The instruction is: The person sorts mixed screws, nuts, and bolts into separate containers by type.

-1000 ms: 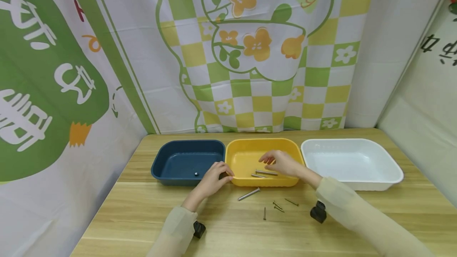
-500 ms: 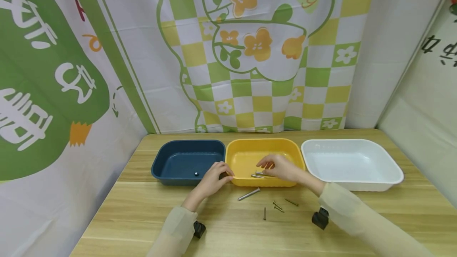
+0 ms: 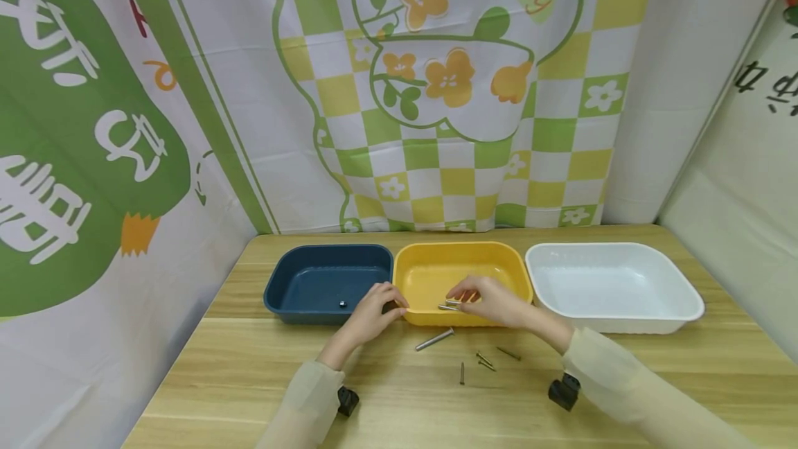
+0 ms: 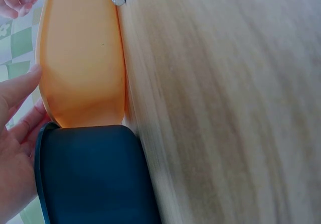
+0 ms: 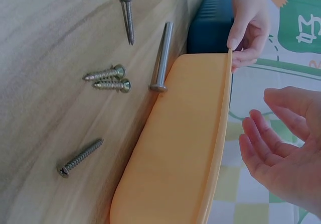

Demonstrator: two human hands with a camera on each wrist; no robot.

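My left hand (image 3: pixel 372 310) pinches the near left corner of the yellow tray's rim (image 5: pixel 229 78), thumb outside and fingers inside, beside the navy tray (image 3: pixel 312 279). My right hand (image 3: pixel 495 298) is over the front part of the yellow tray, fingers loosely bent. In the right wrist view nothing shows between its fingertips (image 5: pixel 254 114). Two silver bolts (image 3: pixel 447 307) lie inside the yellow tray, partly covered by this hand in the head view. Another long bolt (image 3: pixel 434 339) rests on the table just in front of the tray.
Several small screws (image 3: pixel 485 360) lie on the wooden table (image 3: pixel 411 400) before the yellow tray. A white tray (image 3: pixel 614 276) stands to its right. The navy tray holds a small shiny metal piece (image 3: pixel 343 304). A printed curtain (image 3: pixel 449 179) hangs behind.
My right hand has come slightly nearer over the yellow tray's front, now covering more of the bolts inside. The left hand stays on the rim.
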